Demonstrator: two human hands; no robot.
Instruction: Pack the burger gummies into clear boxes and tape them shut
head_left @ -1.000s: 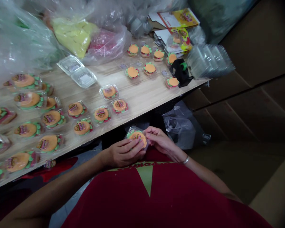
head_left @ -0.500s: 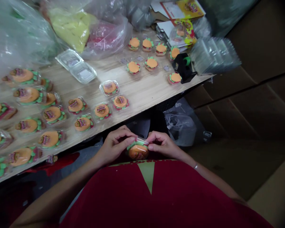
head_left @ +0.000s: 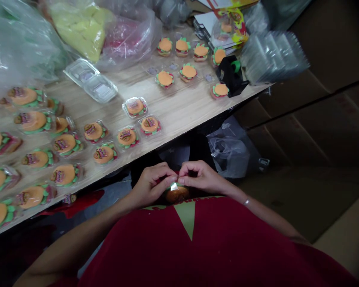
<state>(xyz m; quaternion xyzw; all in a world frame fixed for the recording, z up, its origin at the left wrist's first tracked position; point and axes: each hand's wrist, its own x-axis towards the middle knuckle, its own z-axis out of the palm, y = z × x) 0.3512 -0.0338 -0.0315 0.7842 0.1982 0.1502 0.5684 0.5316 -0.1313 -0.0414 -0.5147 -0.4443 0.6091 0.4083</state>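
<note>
Close to my body, in front of the red shirt, I have a toy burger in a clear plastic clamshell pack [head_left: 177, 194]. My left hand [head_left: 154, 182] is closed, thumb and fingers pinching the pack's far edge. Right beside it my right hand [head_left: 202, 176] pinches the same edge, and the fingertips of both hands nearly meet. A bright glint shows on the plastic below them. The fingers hide part of the pack, and its lower part is dark.
On the wooden table [head_left: 179, 111] several packed toy burgers [head_left: 103, 152] lie at the left and unpacked ones [head_left: 165, 79] at the back. An open clamshell [head_left: 91, 81], a black tape dispenser [head_left: 232, 75], stacked clamshells [head_left: 273, 57] and plastic bags [head_left: 80, 30] are also there.
My hands have come closer together along the pack's edge, the right one moving left. The burger now shows less beneath them. The view has shifted slightly.
</note>
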